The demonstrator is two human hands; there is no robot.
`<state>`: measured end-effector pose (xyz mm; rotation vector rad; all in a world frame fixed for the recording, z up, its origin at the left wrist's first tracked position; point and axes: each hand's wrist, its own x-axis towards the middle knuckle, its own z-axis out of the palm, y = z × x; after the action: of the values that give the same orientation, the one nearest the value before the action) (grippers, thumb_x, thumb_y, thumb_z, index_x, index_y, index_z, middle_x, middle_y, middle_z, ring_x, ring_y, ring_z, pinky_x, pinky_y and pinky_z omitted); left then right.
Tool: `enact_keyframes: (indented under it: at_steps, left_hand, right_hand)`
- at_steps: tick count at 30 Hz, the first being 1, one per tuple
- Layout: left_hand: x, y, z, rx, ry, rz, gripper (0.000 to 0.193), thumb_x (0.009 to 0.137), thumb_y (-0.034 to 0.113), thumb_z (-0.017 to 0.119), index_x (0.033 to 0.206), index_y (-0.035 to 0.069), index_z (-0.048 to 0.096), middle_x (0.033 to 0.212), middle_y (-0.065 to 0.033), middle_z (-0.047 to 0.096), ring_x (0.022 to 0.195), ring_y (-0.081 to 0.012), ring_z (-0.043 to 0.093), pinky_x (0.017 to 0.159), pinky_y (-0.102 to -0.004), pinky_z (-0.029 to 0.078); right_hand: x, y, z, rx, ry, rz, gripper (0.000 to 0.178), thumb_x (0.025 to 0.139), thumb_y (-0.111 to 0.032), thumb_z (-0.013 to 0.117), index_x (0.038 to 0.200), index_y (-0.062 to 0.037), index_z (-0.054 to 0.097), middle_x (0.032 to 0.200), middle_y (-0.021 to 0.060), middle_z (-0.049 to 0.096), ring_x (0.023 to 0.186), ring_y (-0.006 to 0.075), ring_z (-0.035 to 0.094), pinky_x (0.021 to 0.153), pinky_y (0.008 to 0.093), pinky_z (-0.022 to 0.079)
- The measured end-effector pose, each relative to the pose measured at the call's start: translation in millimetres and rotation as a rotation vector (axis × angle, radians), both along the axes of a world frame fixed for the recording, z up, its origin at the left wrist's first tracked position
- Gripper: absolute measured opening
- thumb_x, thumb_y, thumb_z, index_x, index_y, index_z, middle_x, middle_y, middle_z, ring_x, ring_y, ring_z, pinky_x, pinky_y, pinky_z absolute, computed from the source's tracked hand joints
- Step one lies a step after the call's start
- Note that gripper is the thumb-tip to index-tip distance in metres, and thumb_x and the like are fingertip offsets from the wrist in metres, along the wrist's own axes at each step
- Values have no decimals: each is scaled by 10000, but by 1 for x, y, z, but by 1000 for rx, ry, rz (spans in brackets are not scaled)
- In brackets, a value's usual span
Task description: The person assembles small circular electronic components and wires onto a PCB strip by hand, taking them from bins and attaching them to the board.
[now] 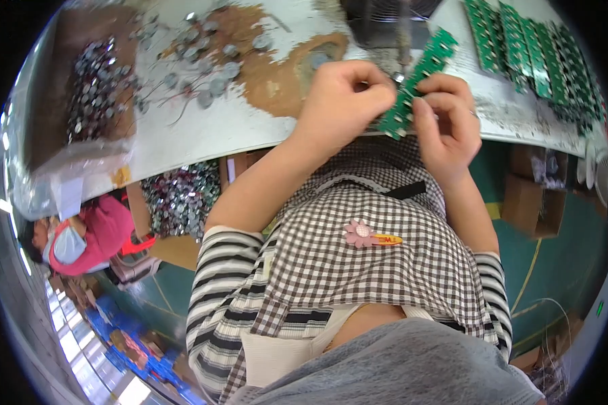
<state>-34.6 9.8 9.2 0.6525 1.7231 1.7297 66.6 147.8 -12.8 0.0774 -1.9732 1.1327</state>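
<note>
A long green circuit board stands aslant over the table's near edge, small light parts along it. My right hand grips its lower right edge between thumb and fingers. From the other side, my left hand is closed in a pinch beside the board, thumb and forefinger together; whatever lies between them is too small to make out. Just beyond the fingertips, an upright metal rod ends in a shiny tip near the board's left edge.
Round metal parts with thin wires lie scattered on the worn white table. A box of similar parts is at left, another carton below. Several green boards are stacked far right. A person in pink sits at left.
</note>
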Motion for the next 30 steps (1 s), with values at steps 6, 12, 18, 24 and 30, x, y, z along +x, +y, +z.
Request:
enact_keyframes:
  at_steps: [6,12,18,24,30]
  left_hand:
    - [2,2,-2,51,375,-42,241,789,147,696,957,-18,648,762,-55,645,670,-87,577,615,-236,479]
    - [-4,-13,5,-42,388,-168,178,787,117,674,912,-10,684,763,-88,673,684,-114,607,619,-254,481]
    - [-60,-53,22,37,1313,668,197,712,83,732,903,62,690,893,-47,629,774,-166,581,688,-268,468]
    - [-77,-139,24,-383,1207,776,98,743,45,694,841,43,697,718,-75,637,627,-193,600,582,-294,462]
    - [-63,-180,30,-742,1105,794,146,784,123,651,900,46,690,799,-123,667,673,-271,635,616,-360,495]
  right_hand:
    - [15,0,-10,-124,-40,8,90,835,100,575,902,42,561,1066,161,548,818,138,558,600,199,505]
    - [13,0,-9,-30,-18,-64,34,890,38,546,920,47,558,1108,176,544,822,142,565,635,203,506]
    - [7,4,-11,-299,-56,44,31,905,32,536,902,57,554,992,164,595,736,115,565,631,217,510]
    - [4,4,-15,-340,-74,57,29,904,36,534,889,56,549,981,150,589,729,110,553,623,217,503]
    - [4,4,-17,-364,-67,54,33,904,38,530,877,51,545,973,144,588,742,109,548,623,214,502]
